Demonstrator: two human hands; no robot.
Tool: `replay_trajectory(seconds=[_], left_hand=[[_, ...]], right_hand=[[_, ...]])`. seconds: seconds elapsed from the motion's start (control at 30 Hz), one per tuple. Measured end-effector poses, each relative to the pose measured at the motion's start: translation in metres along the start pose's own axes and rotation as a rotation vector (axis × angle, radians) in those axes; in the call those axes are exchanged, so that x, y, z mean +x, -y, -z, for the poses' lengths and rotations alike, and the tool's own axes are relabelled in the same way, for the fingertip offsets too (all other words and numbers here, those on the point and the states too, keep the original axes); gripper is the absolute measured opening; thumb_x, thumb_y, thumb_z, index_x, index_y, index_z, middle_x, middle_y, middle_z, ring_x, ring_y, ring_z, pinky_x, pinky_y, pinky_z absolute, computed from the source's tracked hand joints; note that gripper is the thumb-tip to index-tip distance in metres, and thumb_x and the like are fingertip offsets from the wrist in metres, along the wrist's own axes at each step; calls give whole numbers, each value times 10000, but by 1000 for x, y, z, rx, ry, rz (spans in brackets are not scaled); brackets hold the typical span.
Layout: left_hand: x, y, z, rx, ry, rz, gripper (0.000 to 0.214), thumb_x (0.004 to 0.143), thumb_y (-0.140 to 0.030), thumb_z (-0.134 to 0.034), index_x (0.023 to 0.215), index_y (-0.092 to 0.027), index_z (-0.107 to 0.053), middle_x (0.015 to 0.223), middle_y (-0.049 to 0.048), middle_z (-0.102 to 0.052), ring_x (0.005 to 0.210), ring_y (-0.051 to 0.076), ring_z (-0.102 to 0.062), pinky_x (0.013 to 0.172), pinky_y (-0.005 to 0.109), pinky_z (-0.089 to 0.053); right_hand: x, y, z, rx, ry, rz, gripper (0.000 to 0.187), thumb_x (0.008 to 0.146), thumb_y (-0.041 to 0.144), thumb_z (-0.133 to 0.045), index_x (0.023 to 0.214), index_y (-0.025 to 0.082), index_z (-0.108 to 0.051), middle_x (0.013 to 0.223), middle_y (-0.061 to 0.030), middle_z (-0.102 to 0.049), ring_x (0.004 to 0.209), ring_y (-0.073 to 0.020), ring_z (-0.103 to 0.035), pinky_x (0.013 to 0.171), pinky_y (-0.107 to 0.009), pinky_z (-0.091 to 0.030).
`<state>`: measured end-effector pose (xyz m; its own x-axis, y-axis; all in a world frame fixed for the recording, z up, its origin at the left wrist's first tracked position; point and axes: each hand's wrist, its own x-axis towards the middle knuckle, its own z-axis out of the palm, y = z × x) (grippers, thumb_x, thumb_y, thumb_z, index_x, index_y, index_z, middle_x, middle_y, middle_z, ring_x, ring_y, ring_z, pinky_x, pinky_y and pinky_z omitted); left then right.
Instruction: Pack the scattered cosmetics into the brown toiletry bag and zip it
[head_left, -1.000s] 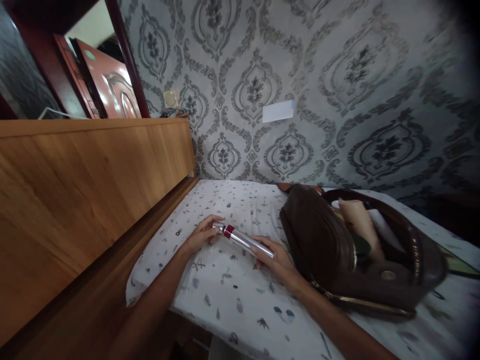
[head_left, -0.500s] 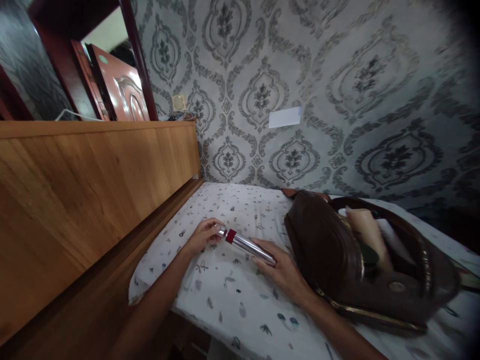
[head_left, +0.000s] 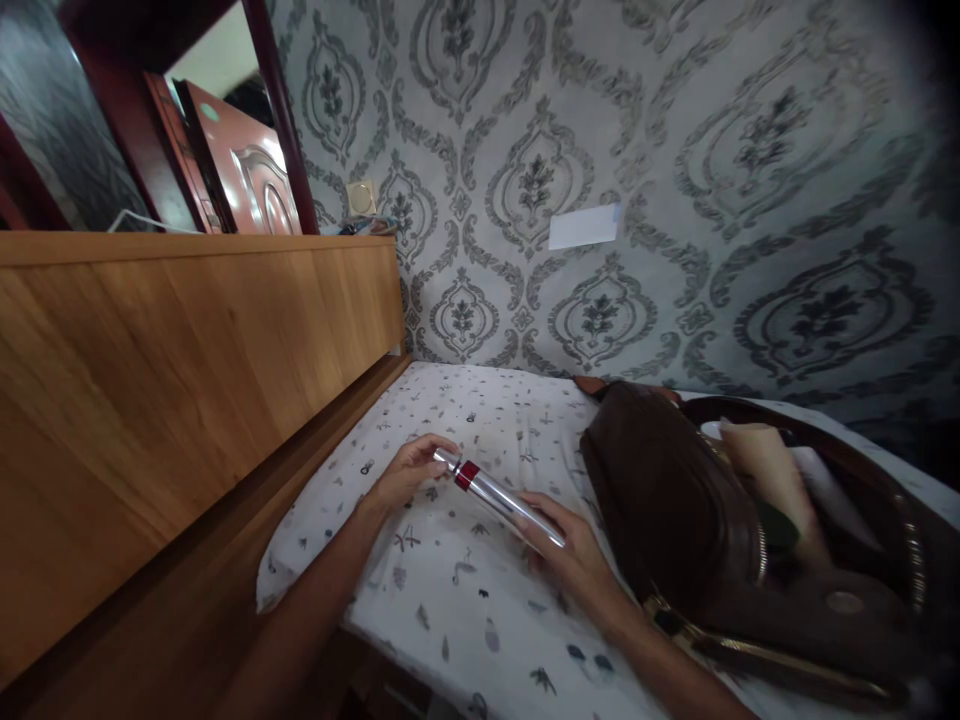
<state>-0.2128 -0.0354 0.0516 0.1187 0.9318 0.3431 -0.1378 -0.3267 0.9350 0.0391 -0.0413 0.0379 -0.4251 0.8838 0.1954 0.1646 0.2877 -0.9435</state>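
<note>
A slim silver tube with a red band (head_left: 495, 497) lies slanted between my two hands, above the patterned white sheet. My left hand (head_left: 412, 468) pinches its narrow upper-left end, just past the red band. Fingers of my right hand (head_left: 566, 540) are wrapped round its thicker lower-right end. What kind of thing the tube is, I cannot make out. To the right of my right hand sits a dark brown bag (head_left: 667, 490), its top unzipped, with a beige item (head_left: 772, 480) and several other things inside.
A white sheet with small plant prints (head_left: 450, 600) covers the bed surface. A tall wooden panel (head_left: 225, 340) borders it on the left. Behind is a grey patterned wall (head_left: 480, 250) with a white paper strip (head_left: 583, 228). A red-brown door (head_left: 240, 165) stands at the far left.
The view has shifted slightly, so the bag appears larger and further right. Both hands still hold the tube, and more of its silver left end shows past the left fingers.
</note>
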Motion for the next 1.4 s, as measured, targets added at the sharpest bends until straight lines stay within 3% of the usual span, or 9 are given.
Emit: replay_trajectory(seconds=[0.17, 0.3, 0.6, 0.7, 0.8, 0.97, 1.07, 1.23, 1.4], left_hand=[[-1, -4, -5, -22, -22, 24, 453, 736, -464, -751, 1066, -164, -673, 1111, 115, -650, 841, 175, -595, 668, 238, -472], [2, 4, -5, -37, -93, 85, 461, 780, -538, -685, 1008, -138, -662, 1031, 125, -695, 734, 163, -626, 596, 234, -470], [0, -2, -5, -212, -7, 30, 465, 733, -363, -789, 1130, -162, -652, 1236, 156, -651, 1216, 282, -561, 982, 359, -429], [1, -7, -7, -110, -77, 84, 396, 760, -425, -749, 1042, -160, -660, 1121, 120, -672, 1015, 232, -644, 789, 297, -502], [2, -13, -9, 77, -124, 146, 400, 782, -534, -680, 870, -146, -633, 724, 18, -627, 573, 113, -576, 487, 209, -410], [-1, -31, -14, 265, -107, 108, 456, 828, -598, -576, 733, -152, -566, 498, -51, -461, 403, 70, -418, 398, 202, -293], [-6, -45, -18, 253, -81, 54, 387, 832, -519, -619, 837, -131, -625, 586, -30, -521, 483, 74, -459, 456, 196, -327], [-18, -69, -29, 151, 159, 2, 328, 771, -320, -749, 1047, -154, -683, 1060, 90, -656, 948, 184, -602, 830, 278, -463], [-27, -78, -53, -3, 196, 63, 445, 798, -396, -719, 1189, -223, -599, 1305, 125, -570, 1043, 234, -604, 775, 313, -519]], right_hand=[[2, 6, -1, 194, 17, -154, 606, 731, 656, -623, 1099, 176, -653, 682, -12, -596, 478, -143, -516, 438, -259, -384], [2, 3, -1, 186, 21, -147, 634, 705, 674, -635, 1104, 182, -658, 687, -17, -594, 486, -147, -510, 442, -267, -387], [1, 0, -1, 193, 67, -140, 600, 732, 657, -631, 1091, 177, -667, 680, -16, -606, 487, -138, -513, 436, -248, -368], [1, -1, -1, 213, 24, -96, 582, 743, 638, -633, 1095, 176, -663, 693, -10, -595, 503, -140, -522, 473, -262, -415], [1, -1, -1, 164, 0, -24, 539, 755, 599, -633, 1086, 175, -665, 727, -19, -613, 531, -155, -548, 526, -287, -464], [-6, 15, 0, -4, -68, 96, 496, 731, 517, -668, 1102, 188, -672, 929, -80, -700, 760, -237, -642, 667, -332, -527], [-17, 28, 3, 4, -101, 103, 471, 723, 512, -683, 1075, 199, -685, 957, -78, -713, 824, -245, -650, 689, -320, -521], [-47, 38, 11, 365, -60, -245, 621, 675, 642, -697, 1076, 170, -658, 653, -30, -667, 454, -123, -503, 423, -223, -328], [-84, 37, 11, 585, -154, -329, 612, 642, 607, -774, 1074, 191, -651, 690, -47, -702, 498, -106, -524, 491, -216, -384]])
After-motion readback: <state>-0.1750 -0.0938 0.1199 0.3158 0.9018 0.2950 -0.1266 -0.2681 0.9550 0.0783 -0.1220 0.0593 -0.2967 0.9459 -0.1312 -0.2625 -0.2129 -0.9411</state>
